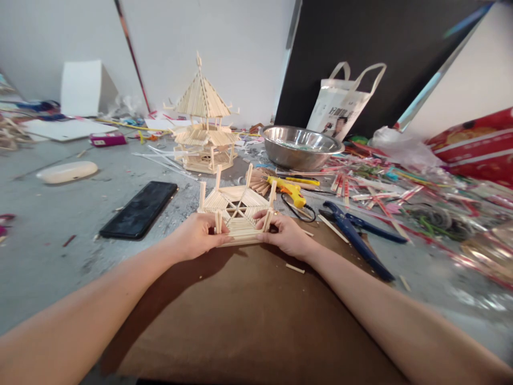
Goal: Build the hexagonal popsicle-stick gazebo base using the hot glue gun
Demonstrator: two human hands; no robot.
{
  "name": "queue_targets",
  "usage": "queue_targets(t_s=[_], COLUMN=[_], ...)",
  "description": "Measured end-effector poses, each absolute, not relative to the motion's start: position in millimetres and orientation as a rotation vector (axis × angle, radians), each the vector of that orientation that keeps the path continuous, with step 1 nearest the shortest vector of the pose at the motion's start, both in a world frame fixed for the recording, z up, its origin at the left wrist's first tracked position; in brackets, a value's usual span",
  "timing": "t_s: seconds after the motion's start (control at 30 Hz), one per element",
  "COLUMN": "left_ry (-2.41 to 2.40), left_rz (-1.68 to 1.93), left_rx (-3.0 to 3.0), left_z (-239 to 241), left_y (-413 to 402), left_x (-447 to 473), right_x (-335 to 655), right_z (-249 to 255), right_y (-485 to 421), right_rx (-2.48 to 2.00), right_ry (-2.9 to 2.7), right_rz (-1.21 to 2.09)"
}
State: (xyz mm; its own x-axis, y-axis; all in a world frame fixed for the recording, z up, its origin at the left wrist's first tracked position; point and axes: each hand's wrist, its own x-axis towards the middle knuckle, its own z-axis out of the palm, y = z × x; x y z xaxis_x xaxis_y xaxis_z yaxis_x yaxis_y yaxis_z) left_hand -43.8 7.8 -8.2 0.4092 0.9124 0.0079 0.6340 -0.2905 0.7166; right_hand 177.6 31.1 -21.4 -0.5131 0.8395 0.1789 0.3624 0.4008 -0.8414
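Observation:
A hexagonal frame of pale wooden sticks (244, 231), with short upright posts at its corners and spokes across the open middle, is held between my two hands. My left hand (200, 233) grips its near left corner, fingers closed by a post. At the near right corner my right hand (285, 233) pinches the frame beside another post. Behind the frame stands a tiered stick pagoda (205, 101) with a pointed roof. A yellow glue gun (294, 192) lies just beyond my right hand, partly over a fan of loose sticks (258, 183).
Brown board (256, 321) lies under my hands. To the left are a black phone (140, 210) and a white oval case (67, 172). Blue-handled cutters (356, 235) lie right, near scattered wrappers (377, 192). A steel bowl (300, 152) and a white bag (339, 107) stand behind.

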Motion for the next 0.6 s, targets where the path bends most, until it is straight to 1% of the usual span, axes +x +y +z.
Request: queue_targets(t_s=[0.6], left_ry=[1.307], left_rz=[0.575], left_rx=[2.038], left_z=[-8.7], left_y=[7.9], left_x=[-44.3], right_x=[177.2], right_z=[-21.8], right_y=[31.5], right_rx=[-1.010], right_ry=[-2.063], right_rz=[1.014])
